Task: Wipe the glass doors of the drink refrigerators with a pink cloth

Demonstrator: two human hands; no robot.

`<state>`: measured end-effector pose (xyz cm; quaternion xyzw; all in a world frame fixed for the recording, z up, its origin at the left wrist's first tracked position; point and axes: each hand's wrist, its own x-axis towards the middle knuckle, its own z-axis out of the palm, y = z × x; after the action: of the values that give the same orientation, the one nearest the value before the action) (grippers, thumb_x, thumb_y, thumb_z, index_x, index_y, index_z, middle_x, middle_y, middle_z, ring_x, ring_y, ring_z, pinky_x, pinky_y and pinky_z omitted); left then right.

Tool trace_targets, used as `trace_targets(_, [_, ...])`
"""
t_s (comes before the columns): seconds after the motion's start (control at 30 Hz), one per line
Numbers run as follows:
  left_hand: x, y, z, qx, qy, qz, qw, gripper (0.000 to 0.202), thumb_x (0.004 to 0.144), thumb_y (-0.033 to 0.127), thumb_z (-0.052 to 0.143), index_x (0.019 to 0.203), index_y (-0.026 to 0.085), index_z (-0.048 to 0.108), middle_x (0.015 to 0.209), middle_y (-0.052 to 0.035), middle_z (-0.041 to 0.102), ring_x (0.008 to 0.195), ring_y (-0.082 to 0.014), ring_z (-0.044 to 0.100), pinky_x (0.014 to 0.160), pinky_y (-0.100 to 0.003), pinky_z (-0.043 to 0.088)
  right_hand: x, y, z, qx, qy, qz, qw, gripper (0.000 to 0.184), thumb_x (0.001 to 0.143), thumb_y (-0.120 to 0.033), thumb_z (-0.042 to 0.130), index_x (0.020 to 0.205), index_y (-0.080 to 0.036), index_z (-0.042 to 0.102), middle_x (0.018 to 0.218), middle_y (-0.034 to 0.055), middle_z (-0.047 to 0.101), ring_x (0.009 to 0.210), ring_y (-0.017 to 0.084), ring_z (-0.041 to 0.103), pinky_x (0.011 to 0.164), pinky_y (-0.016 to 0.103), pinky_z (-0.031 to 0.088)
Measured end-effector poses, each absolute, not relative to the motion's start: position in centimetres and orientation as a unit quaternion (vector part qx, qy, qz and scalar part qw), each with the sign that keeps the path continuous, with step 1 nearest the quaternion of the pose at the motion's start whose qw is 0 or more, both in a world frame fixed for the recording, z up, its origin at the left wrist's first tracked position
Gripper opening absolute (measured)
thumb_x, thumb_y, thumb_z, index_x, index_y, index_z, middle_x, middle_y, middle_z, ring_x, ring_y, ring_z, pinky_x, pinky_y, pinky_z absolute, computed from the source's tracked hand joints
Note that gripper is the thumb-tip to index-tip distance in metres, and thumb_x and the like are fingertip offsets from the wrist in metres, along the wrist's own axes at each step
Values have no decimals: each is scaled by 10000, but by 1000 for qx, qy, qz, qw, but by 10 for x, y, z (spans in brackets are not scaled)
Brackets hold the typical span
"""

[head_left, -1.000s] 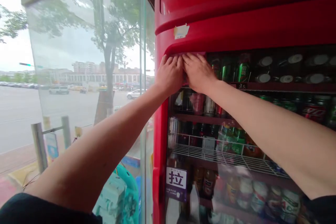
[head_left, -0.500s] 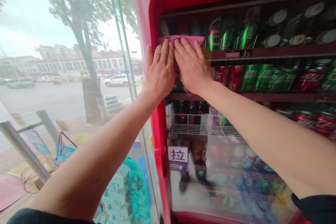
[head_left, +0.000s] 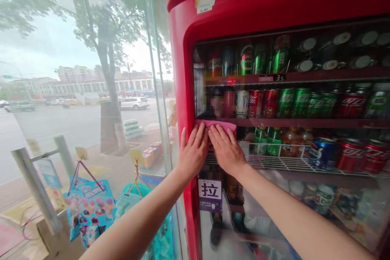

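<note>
1. Moving down from the top shelf, both hands are working lower on the glass door [head_left: 274, 105] of a red drinks cooler [head_left: 243, 8], level with the second shelf [head_left: 289, 122].
2. Left hand [head_left: 191, 152] and right hand [head_left: 226, 150] are resting side by side, nearly touching, fingers spread and not gripping.
3. Pink cloth [head_left: 215, 125] is lying against the glass under the fingertips; soft and light, it is best held flat under the palms.

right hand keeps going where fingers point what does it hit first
Probably the red frame above the glass: the right hand points up the glass, past the cloth under it.
</note>
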<state>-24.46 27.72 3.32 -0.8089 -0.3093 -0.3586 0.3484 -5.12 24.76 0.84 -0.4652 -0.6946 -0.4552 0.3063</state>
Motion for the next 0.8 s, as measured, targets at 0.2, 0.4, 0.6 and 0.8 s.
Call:
trace_targets(0.2, [-243, 277, -7, -812, -312, -339, 358, 636, 1088, 274, 504, 1715, 210, 424, 1805, -93, 284, 1678, -335, 340, 1393, -630, 261, -44, 241, -26, -458, -682, -504, 268, 624, 1054, -176, 509, 1675, -114, 477, 1743, 131, 442, 1626, 292, 436, 1333, 516, 389])
trace_targets(0.4, [-229, 280, 37, -795, -298, -362, 385, 649, 1076, 304, 555, 1705, 181, 449, 1793, -125, 329, 1667, -367, 357, 1382, -626, 297, -27, 245, 24, -434, -674, -540, 256, 611, 1077, -248, 550, 1659, -71, 488, 1749, 159, 421, 1621, 311, 439, 1320, 537, 415])
trace_targets(0.6, [-206, 278, 121, -782, -282, -397, 389, 621, 1111, 271, 456, 1726, 203, 402, 1816, -104, 301, 1706, -330, 274, 1404, -668, 162, -3, 242, 112, -418, -679, -539, 274, 618, 1067, -139, 478, 1684, -95, 455, 1760, 163, 392, 1657, 337, 374, 1368, 629, 313])
trace_targets(0.8, [-179, 273, 198, -773, -247, -430, 395, 610, 1115, 280, 400, 1711, 155, 419, 1814, -119, 336, 1708, -327, 276, 1411, -656, 100, 10, 225, 197, -438, -658, -552, 265, 569, 1094, -137, 400, 1648, -61, 502, 1722, 201, 461, 1631, 361, 415, 1358, 673, 280])
